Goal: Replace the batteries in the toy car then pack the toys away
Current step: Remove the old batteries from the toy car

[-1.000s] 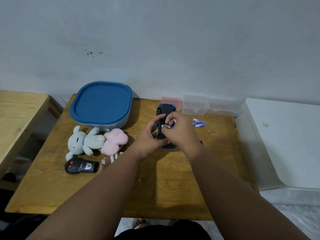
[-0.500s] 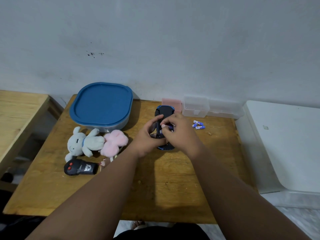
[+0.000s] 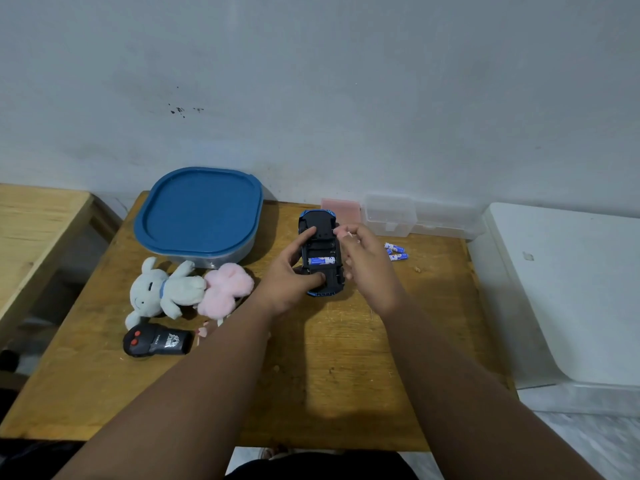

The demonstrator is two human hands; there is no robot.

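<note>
The toy car (image 3: 320, 251), blue with a black underside, lies upside down on the wooden table (image 3: 346, 358). Its battery bay is open, with one blue battery (image 3: 322, 260) in the nearer slot. My left hand (image 3: 289, 282) grips the car, with the index finger on the far end and the thumb on the near end. My right hand (image 3: 363, 265) hovers just right of the car with curled fingers. Something small and pale shows at its fingertips, but I cannot tell whether it holds anything. Three loose batteries (image 3: 394, 251) lie to the right.
A blue-lidded container (image 3: 199, 216) stands at the back left. In front of it lie a white plush (image 3: 162, 292), a pink plush (image 3: 227, 289) and a black remote (image 3: 156, 341). A clear plastic box (image 3: 415, 220) and a pink pad (image 3: 341, 207) sit by the wall.
My right hand has lifted off the car's battery bay and moved right, uncovering the battery in the slot. My left hand keeps its hold on the car.
</note>
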